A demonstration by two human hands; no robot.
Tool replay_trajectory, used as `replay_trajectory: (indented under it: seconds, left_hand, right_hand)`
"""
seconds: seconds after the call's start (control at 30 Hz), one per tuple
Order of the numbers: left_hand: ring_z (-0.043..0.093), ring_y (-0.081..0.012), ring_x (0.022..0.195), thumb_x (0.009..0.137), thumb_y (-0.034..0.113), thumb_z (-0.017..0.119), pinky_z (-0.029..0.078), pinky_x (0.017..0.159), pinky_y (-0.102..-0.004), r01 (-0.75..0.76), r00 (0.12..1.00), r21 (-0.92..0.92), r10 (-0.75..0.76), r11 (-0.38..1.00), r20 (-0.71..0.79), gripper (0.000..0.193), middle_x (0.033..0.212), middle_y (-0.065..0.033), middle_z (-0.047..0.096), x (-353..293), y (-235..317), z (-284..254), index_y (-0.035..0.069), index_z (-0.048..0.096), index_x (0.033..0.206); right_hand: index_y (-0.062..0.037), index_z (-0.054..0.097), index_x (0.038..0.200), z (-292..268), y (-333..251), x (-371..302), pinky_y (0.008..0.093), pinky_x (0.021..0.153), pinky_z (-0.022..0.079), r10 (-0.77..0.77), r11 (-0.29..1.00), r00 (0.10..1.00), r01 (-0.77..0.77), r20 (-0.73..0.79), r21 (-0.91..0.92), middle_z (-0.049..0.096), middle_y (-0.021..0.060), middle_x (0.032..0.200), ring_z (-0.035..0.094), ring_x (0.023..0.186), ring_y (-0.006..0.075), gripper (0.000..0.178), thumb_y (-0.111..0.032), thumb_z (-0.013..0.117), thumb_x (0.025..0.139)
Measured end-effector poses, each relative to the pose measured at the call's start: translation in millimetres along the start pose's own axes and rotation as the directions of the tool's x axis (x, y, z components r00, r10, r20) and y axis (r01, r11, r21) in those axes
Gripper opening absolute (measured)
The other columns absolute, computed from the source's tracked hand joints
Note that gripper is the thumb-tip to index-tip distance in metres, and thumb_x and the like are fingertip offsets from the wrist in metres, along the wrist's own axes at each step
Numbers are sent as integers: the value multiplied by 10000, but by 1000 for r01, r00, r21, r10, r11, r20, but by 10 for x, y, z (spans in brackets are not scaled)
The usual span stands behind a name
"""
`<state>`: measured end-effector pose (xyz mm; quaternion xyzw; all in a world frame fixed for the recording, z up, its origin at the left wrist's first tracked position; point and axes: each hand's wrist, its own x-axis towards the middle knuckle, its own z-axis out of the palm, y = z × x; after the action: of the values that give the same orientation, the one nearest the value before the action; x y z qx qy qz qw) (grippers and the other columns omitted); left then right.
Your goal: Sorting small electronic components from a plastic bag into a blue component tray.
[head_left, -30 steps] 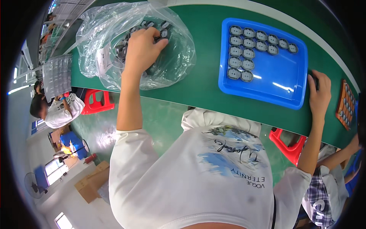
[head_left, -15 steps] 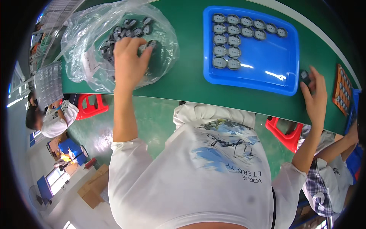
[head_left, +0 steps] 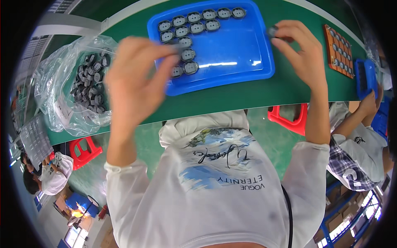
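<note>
My left hand, blurred, is raised over the left side of a blue tray. Its thumb and fingers pinch a small grey plastic part, smeared by motion. Beyond the tray's right rim, my right hand grips a dark grey plastic part between thumb and fingertips. Inside the tray, grey oval parts stand in rows along the far and left sides. The left hand and its part hide some of the left column.
A clear plastic bag with many loose grey parts lies at left on the green table. An orange board with round parts is at right. Another person's hand holds a small blue tray. Red stools stand below.
My left hand has come out of the bag and over to the tray with a grey part. My right hand has risen toward the tray's right rim, still holding its part. The view has shifted right.
</note>
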<state>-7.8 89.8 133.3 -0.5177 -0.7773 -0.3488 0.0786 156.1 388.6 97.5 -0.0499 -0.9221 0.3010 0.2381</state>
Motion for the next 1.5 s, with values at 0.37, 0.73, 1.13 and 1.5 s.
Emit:
replay_trajectory:
  seconds: [0.37, 0.73, 1.13, 1.5]
  left_hand:
    - [568, -298, 830, 744, 67, 729, 476, 786, -410, -260, 956, 79, 246, 962, 158, 74, 807, -96, 602, 430, 44, 1056, 31, 704, 803]
    - [576, -279, 857, 750, 77, 731, 480, 793, -409, -273, 956, 115, 255, 955, 147, 53, 809, -86, 610, 592, -76, 1049, 41, 725, 789]
    - [577, -295, 846, 755, 87, 729, 489, 789, -406, -269, 959, 122, 254, 955, 123, 64, 798, -97, 601, 659, -145, 1054, 40, 719, 797]
    - [577, -297, 853, 764, 65, 696, 485, 801, -418, -273, 956, 90, 261, 958, 132, 44, 802, -103, 601, 665, -212, 1066, 33, 711, 790]
  right_hand:
    - [-56, 674, 908, 349, -127, 308, 425, 1043, 405, -158, 938, 957, 222, 242, -265, 567, 106, 1207, 471, 1224, 329, 130, -111, 739, 810]
    - [-57, 660, 938, 306, -111, 344, 472, 1128, 341, -135, 939, 962, 201, 238, -279, 513, 123, 1399, 394, 1347, 363, 156, -110, 731, 810]
    - [-13, 681, 970, 331, -207, 471, 532, 1130, 310, -165, 949, 970, 205, 177, -240, 517, 258, 1325, 394, 1326, 460, 184, -75, 641, 801]
    - [-39, 705, 949, 383, -168, 488, 532, 1135, 296, -137, 958, 971, 180, 198, -221, 512, 237, 1356, 380, 1331, 450, 156, -93, 671, 807]
